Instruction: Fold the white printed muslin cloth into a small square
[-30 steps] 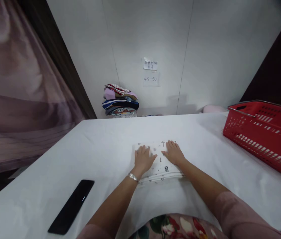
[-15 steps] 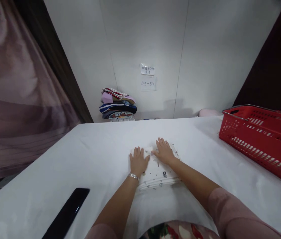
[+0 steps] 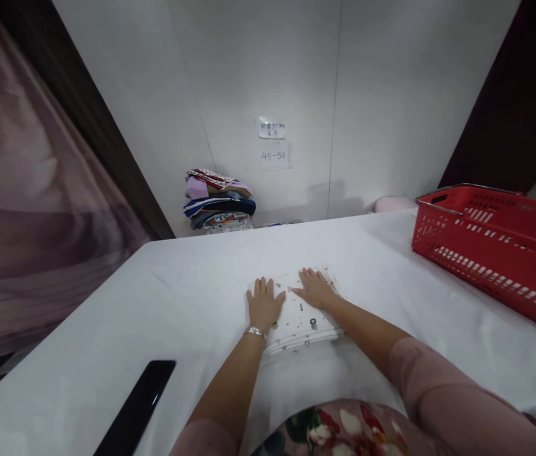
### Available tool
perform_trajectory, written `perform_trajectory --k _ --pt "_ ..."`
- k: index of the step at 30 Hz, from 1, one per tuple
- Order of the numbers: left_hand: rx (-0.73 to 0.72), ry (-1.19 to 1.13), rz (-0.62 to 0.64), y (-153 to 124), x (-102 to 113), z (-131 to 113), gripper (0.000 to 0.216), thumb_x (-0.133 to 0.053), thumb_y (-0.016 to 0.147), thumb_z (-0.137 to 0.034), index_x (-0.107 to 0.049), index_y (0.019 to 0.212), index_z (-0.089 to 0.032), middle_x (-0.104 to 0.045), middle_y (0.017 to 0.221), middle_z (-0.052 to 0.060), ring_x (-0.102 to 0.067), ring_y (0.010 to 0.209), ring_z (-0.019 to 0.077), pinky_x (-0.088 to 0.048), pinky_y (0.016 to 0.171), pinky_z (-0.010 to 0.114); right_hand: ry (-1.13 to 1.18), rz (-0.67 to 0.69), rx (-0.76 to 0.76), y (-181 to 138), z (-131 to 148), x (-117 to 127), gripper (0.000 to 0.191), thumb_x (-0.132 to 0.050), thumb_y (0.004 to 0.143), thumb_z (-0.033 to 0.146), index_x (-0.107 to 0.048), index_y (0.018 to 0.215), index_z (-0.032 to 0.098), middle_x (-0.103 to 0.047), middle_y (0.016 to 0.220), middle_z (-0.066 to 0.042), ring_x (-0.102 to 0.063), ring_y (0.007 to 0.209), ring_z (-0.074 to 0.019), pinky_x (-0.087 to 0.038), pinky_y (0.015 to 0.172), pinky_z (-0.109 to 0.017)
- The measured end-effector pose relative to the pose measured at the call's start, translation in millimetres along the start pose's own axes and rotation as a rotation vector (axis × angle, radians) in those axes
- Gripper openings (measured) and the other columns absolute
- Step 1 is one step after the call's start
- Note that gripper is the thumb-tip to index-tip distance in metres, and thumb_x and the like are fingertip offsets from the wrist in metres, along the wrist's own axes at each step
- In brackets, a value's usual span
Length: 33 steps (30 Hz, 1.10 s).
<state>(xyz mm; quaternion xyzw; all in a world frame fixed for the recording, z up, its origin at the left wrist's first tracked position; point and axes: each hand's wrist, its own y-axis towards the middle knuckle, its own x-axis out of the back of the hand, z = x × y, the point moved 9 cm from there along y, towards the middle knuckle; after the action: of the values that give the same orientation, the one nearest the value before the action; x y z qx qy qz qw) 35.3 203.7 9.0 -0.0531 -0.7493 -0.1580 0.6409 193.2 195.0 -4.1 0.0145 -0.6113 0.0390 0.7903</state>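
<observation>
A folded white cloth with small dark prints (image 3: 302, 320) lies on the white table (image 3: 192, 297) in front of me. My left hand (image 3: 264, 304) rests flat on its left part, fingers stretched out, a bracelet at the wrist. My right hand (image 3: 316, 289) lies flat on the cloth's far right part, fingers spread. Neither hand grips anything.
A red plastic basket (image 3: 496, 250) stands at the table's right side. A black phone (image 3: 137, 408) lies near the front left. A stack of folded clothes (image 3: 218, 201) sits against the white wall behind the table, below two paper notes (image 3: 272, 140). A curtain (image 3: 35, 209) hangs at left.
Both hands have stayed flat on the folded cloth, shifting slightly over it. The view has swung a little to the right.
</observation>
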Motion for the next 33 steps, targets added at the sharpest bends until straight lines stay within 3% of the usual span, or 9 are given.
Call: perform_trajectory --k 6,9,13,17,20,23,27,33 --pt "0.003 -0.012 0.014 1 -2 1 0.062 -0.031 0.091 -0.052 -0.037 0.142 -0.018 -0.027 0.152 0.011 -0.016 0.143 0.0283 -0.019 0.111 0.056 -0.074 -0.085 -0.136 -9 -28 19 0.078 -0.023 0.090 0.061 -0.025 0.148 0.008 -0.014 0.156 -0.015 -0.004 0.144 -0.0285 -0.006 0.114 -0.049" --pt "0.000 -0.019 0.015 1 -2 1 0.063 -0.030 0.091 -0.053 -0.036 0.143 -0.016 -0.026 0.152 0.012 -0.015 0.143 0.0285 -0.018 0.111 0.056 -0.062 -0.059 -0.205 -17 -48 10 0.076 -0.025 0.091 0.059 -0.025 0.147 0.008 -0.013 0.156 -0.016 -0.006 0.143 -0.0301 -0.014 0.112 -0.051" --pt "-0.002 -0.046 0.028 1 -1 0 0.064 -0.031 0.091 -0.052 -0.036 0.142 -0.015 -0.026 0.152 0.013 -0.016 0.142 0.0297 -0.017 0.111 0.057 -0.037 -0.108 -0.165 -21 -51 8 0.076 -0.027 0.091 0.058 -0.029 0.145 0.004 -0.016 0.154 -0.020 -0.009 0.142 -0.0324 -0.021 0.109 -0.050" --pt "-0.009 -0.081 0.003 0 2 -1 0.062 -0.032 0.091 -0.051 -0.038 0.141 -0.014 -0.026 0.151 0.015 -0.017 0.142 0.0306 -0.017 0.111 0.058 -0.040 -0.116 -0.146 -21 -46 17 0.075 -0.026 0.093 0.055 -0.031 0.143 0.000 -0.020 0.152 -0.022 -0.014 0.141 -0.0351 -0.022 0.108 -0.052" --pt "-0.020 -0.098 -0.018 -1 4 -3 0.061 -0.032 0.092 -0.050 -0.039 0.140 -0.014 -0.028 0.151 0.016 -0.018 0.141 0.0312 -0.017 0.111 0.059 -0.055 -0.138 -0.122 -22 -33 27 0.076 -0.025 0.093 0.055 -0.031 0.142 -0.004 -0.021 0.151 -0.026 -0.013 0.140 -0.0375 -0.011 0.109 -0.057" --pt "-0.021 -0.105 -0.021 -3 3 -3 0.062 -0.032 0.091 -0.051 -0.039 0.140 -0.013 -0.029 0.151 0.016 -0.018 0.141 0.0319 -0.017 0.110 0.060 -0.057 -0.152 -0.030 -25 -5 25 0.077 -0.026 0.092 0.056 -0.026 0.145 0.000 -0.014 0.154 -0.021 -0.006 0.143 -0.0326 -0.001 0.112 -0.053" --pt "-0.021 -0.113 -0.033 -3 1 -2 0.061 -0.033 0.091 -0.050 -0.039 0.140 -0.015 -0.029 0.150 0.016 -0.018 0.141 0.0317 -0.017 0.111 0.058 -0.027 -0.091 0.072 -34 23 1 0.074 -0.028 0.092 0.058 -0.033 0.144 0.007 -0.021 0.153 -0.018 -0.014 0.142 -0.0297 -0.009 0.114 -0.049" --pt "-0.004 -0.154 -0.001 0 8 -3 0.060 -0.035 0.092 -0.050 -0.040 0.139 -0.013 -0.027 0.151 0.017 -0.018 0.141 0.0330 -0.017 0.110 0.059 -0.012 -0.085 0.088 -37 24 -7 0.071 -0.026 0.093 0.057 -0.034 0.143 0.008 -0.022 0.153 -0.018 -0.016 0.142 -0.0306 -0.011 0.113 -0.052"
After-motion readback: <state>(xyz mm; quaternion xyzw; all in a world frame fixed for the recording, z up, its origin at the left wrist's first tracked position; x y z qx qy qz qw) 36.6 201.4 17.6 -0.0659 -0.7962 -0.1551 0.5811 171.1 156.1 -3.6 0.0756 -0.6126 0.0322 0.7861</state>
